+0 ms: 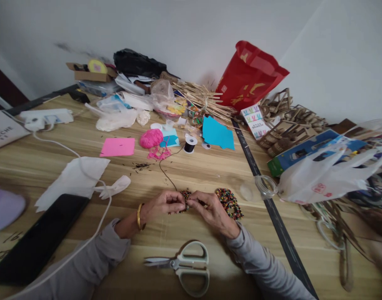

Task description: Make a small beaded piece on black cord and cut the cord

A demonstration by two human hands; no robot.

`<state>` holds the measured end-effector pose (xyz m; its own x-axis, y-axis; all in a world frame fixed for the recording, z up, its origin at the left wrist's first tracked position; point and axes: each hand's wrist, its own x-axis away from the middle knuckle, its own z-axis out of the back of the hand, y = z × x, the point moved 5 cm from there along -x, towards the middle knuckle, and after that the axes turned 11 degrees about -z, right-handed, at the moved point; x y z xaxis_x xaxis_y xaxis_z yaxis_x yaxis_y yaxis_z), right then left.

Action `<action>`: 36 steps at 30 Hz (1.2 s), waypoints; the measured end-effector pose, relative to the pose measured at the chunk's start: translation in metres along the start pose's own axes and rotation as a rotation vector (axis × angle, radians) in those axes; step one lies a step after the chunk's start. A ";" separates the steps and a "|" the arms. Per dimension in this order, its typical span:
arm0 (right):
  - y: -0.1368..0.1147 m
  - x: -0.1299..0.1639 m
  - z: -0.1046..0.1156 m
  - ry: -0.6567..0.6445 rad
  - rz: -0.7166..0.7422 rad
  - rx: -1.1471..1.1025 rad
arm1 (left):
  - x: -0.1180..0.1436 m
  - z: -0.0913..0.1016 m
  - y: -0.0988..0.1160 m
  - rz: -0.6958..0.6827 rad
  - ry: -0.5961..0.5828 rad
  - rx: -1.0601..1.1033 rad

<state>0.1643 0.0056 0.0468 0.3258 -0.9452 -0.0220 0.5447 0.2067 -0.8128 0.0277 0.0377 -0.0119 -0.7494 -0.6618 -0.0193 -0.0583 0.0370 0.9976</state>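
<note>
My left hand [167, 203], with a gold bangle at its wrist, is closed in a pinch where a thin black cord [166, 173] comes down to its fingers. My right hand [211, 208] also pinches, its fingertips almost meeting the left ones; what it grips is too small to tell. Just behind and between the fingertips lie small multicoloured beads [185, 194]. A coiled strand of similar beads [228, 204] rests beside my right hand. The cord leads back to a spool [190, 143] of black cord. Nearer me lie scissors [191, 267] with pale handles, blades pointing left.
Pink yarn [151, 138], pink paper [117, 147], blue paper [218, 132] and small dark pieces [141, 166] lie beyond. A black phone-like slab [41, 239] and white cable [97, 225] are left. Right are a clear round container [266, 186] and a plastic bag [322, 175].
</note>
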 end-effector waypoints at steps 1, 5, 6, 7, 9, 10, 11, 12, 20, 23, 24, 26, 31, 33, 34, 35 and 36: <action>0.000 0.000 0.000 -0.002 -0.002 0.001 | 0.000 0.000 0.001 -0.001 -0.001 0.001; -0.003 0.000 -0.002 -0.016 0.014 -0.022 | 0.000 -0.001 0.004 -0.032 0.007 0.054; -0.004 0.000 -0.002 -0.024 0.023 -0.037 | -0.001 -0.001 0.004 -0.046 0.015 0.068; -0.005 0.000 -0.003 -0.035 0.030 -0.054 | -0.001 -0.001 0.004 -0.058 0.023 0.080; -0.008 0.000 -0.005 -0.057 0.035 -0.090 | -0.001 -0.002 0.002 -0.068 0.036 0.106; -0.008 0.000 -0.005 -0.067 0.030 -0.105 | -0.001 -0.002 0.001 -0.067 0.036 0.126; -0.009 0.000 -0.006 -0.078 0.020 -0.115 | -0.001 -0.003 0.001 -0.064 0.036 0.151; -0.009 0.001 -0.006 -0.088 0.008 -0.120 | -0.001 -0.005 0.000 -0.061 0.032 0.179; -0.003 0.001 -0.007 -0.104 -0.050 -0.111 | 0.000 -0.013 -0.001 -0.017 0.021 0.343; 0.000 0.000 -0.009 -0.125 -0.064 -0.155 | 0.000 -0.013 -0.001 -0.005 0.020 0.347; 0.002 0.000 -0.009 -0.133 -0.072 -0.168 | 0.000 -0.013 0.000 -0.005 0.020 0.332; 0.004 -0.001 -0.009 -0.141 -0.087 -0.178 | 0.000 -0.012 0.002 -0.012 0.015 0.300; 0.004 -0.002 -0.008 -0.155 -0.094 -0.183 | 0.001 -0.011 0.003 -0.001 0.006 0.228; 0.003 -0.002 -0.009 -0.153 -0.086 -0.190 | 0.001 -0.011 0.003 0.004 0.001 0.200; 0.002 -0.002 -0.009 -0.149 -0.082 -0.186 | 0.001 -0.012 0.004 0.006 -0.002 0.185; 0.002 -0.002 -0.008 -0.140 -0.079 -0.177 | 0.001 -0.011 0.004 0.008 -0.003 0.166; 0.001 -0.002 -0.008 -0.125 -0.077 -0.163 | 0.001 -0.011 0.004 0.010 0.001 0.144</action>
<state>0.1579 0.0056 0.0413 0.3871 -0.9157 0.1080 0.4432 0.0820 -0.8927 0.0338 0.0287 -0.0067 -0.7501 -0.6613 -0.0089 -0.1446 0.1509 0.9779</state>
